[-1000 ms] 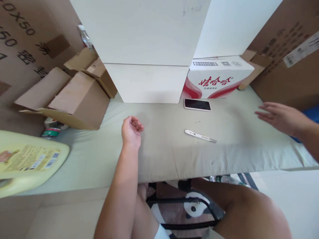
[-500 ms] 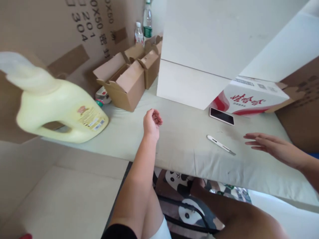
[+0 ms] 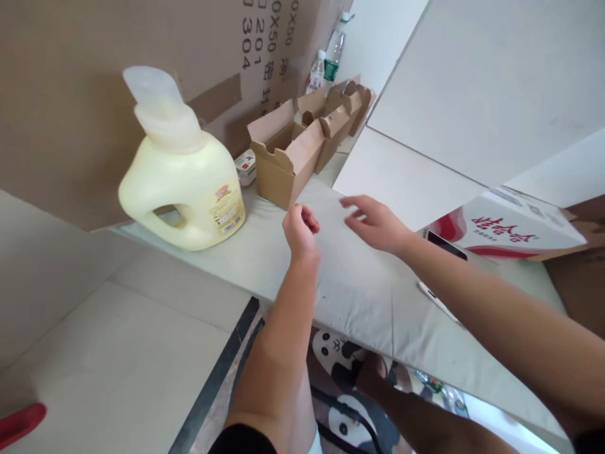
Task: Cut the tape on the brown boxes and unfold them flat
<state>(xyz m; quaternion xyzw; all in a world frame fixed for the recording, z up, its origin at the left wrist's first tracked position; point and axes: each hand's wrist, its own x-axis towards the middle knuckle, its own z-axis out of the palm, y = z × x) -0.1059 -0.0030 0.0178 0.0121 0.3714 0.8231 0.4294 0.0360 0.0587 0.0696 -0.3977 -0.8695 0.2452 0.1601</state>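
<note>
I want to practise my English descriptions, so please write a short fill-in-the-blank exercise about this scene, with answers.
1. The large plastic bottle is pale ____.
2. The large lettering on the white carton is ____.
3. The small box nearest the left hand is made of brown ____.
4. The hand nearer the phone is the person's ____ one.

Answers: yellow; red; cardboard; right

Reads 304, 201 and, in two lines running out of view at the top, 0X50, plus the characters 密封 and 汤, all in dark print on the large brown carton (image 3: 208,44). Spells 娃哈哈 in red on the white carton (image 3: 534,221). Shows print too small to decipher on the yellow bottle (image 3: 184,180).
</note>
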